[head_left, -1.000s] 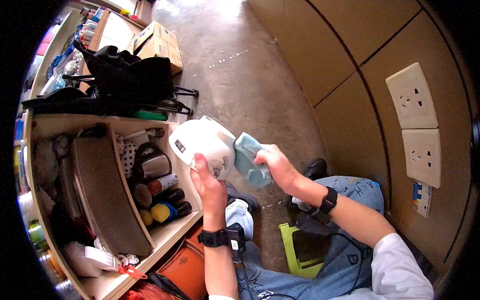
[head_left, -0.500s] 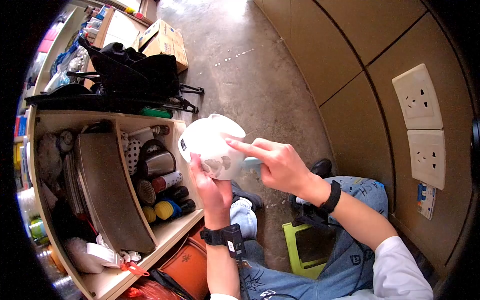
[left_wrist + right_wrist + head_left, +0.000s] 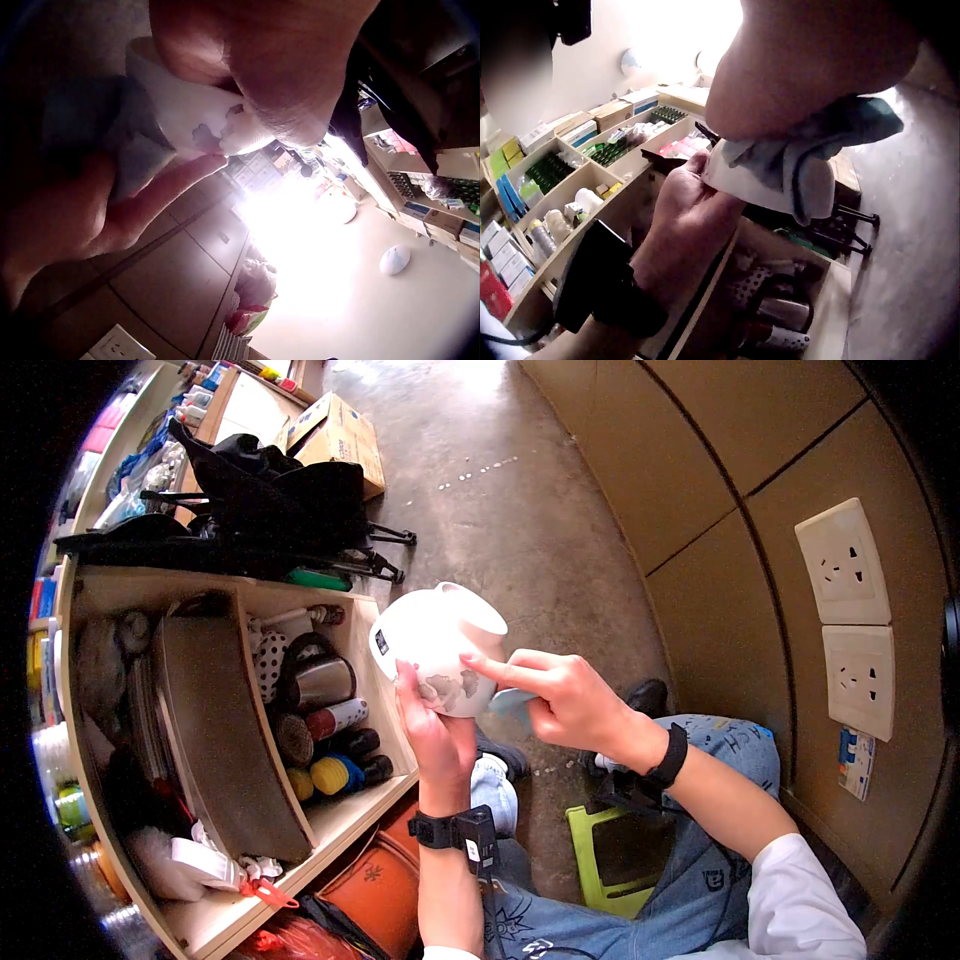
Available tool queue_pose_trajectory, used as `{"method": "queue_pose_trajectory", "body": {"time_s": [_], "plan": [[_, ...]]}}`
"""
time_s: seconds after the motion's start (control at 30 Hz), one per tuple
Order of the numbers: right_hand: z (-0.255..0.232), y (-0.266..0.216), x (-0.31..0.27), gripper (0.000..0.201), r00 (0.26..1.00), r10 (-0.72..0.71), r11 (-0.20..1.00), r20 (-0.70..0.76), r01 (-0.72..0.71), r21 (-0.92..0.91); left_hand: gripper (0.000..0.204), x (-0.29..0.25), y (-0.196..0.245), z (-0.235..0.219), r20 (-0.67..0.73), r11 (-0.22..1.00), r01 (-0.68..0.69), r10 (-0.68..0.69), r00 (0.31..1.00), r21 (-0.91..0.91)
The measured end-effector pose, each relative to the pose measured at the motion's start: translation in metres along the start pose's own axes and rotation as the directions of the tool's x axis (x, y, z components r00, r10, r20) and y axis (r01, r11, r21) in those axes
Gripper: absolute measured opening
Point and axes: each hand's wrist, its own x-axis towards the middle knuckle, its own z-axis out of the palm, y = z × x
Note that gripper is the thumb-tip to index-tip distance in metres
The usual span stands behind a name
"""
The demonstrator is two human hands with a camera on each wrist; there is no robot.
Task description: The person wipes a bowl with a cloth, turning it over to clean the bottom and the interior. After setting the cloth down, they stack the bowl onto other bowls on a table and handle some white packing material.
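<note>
A white, rounded, bowl-like piece [image 3: 425,640] with grey patches and a small dark label is held up in front of the body. My left hand [image 3: 437,745] grips it from below, thumb on the near side and the other fingers under it. The index finger of my right hand [image 3: 580,705] is stretched out, its tip on the white surface just above the grey patches. A light blue cloth [image 3: 512,702] is bunched under that hand's curled fingers; in the right wrist view the cloth [image 3: 810,169] drapes against the white piece.
To the left stands an open wooden drawer unit [image 3: 340,815] with brushes, bottles and a metal cup inside. Black folded fabric gear [image 3: 270,510] and a cardboard box [image 3: 345,440] lie beyond it. A green stool [image 3: 590,860] is between the legs, and a wall with sockets [image 3: 845,560] rises on the right.
The right hand came in from the right of the white piece, and its index finger straightened onto the surface; much of the cloth is now hidden under the hand. The left hand keeps its grip.
</note>
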Motion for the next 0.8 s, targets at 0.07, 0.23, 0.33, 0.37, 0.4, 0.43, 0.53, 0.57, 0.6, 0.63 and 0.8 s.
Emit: {"method": "queue_pose_trajectory", "body": {"time_s": [0.07,0.23,0.33,0.37,0.4,0.43,0.53,0.57,0.6,0.63,0.8], "plan": [[0.000,0.003,-0.001,0.077,0.996,-0.089,0.989,0.015,0.086,0.120,0.052,-0.001,0.003,0.003,-0.031,1.000,-0.002,0.002,1.000,0.004],[0.002,-0.003,-0.006,0.059,0.957,-0.163,0.945,0.240,0.081,0.317,0.055,0.000,0.012,0.008,-0.089,0.998,-0.005,0.000,0.996,-0.060],[0.001,0.004,0.002,0.055,0.977,-0.131,0.849,0.169,0.023,0.529,0.055,0.001,0.017,0.000,-0.059,0.995,-0.008,0.002,0.998,-0.101],[-0.006,0.007,0.002,0.050,0.967,0.007,0.746,0.254,-0.174,0.643,0.055,0.001,0.018,-0.001,-0.039,0.996,-0.018,0.014,0.999,-0.092],[-0.009,0.011,0.004,0.048,0.960,0.083,0.572,0.269,-0.267,0.776,0.054,0.000,0.021,-0.002,-0.018,0.996,-0.028,0.027,0.999,-0.083],[-0.016,0.017,0.007,0.048,0.965,0.119,0.495,0.233,-0.261,0.828,0.054,0.000,0.023,-0.004,-0.017,0.996,-0.029,0.028,0.999,-0.083],[-0.043,0.004,0.015,0.051,0.915,0.354,0.136,0.196,-0.258,0.957,0.054,-0.002,0.027,-0.011,0.013,0.994,-0.010,0.012,1.000,-0.110],[-0.049,0.012,0.016,0.048,0.903,0.389,0.147,0.184,-0.258,0.955,0.054,-0.001,0.026,-0.014,0.033,0.995,-0.011,0.014,0.999,-0.098],[-0.050,0.016,0.018,0.048,0.903,0.390,0.151,0.180,-0.255,0.955,0.053,0.000,0.025,-0.018,0.054,0.996,-0.011,0.016,0.998,-0.087],[-0.052,0.020,0.019,0.044,0.875,0.466,0.212,0.136,-0.260,0.942,0.053,0.000,0.024,-0.020,0.058,0.996,-0.008,0.014,0.998,-0.088],[-0.039,0.028,0.020,0.030,0.818,0.569,0.516,-0.087,-0.273,0.812,0.056,-0.009,0.019,-0.015,0.093,0.996,0.087,-0.085,0.992,-0.021]]}}
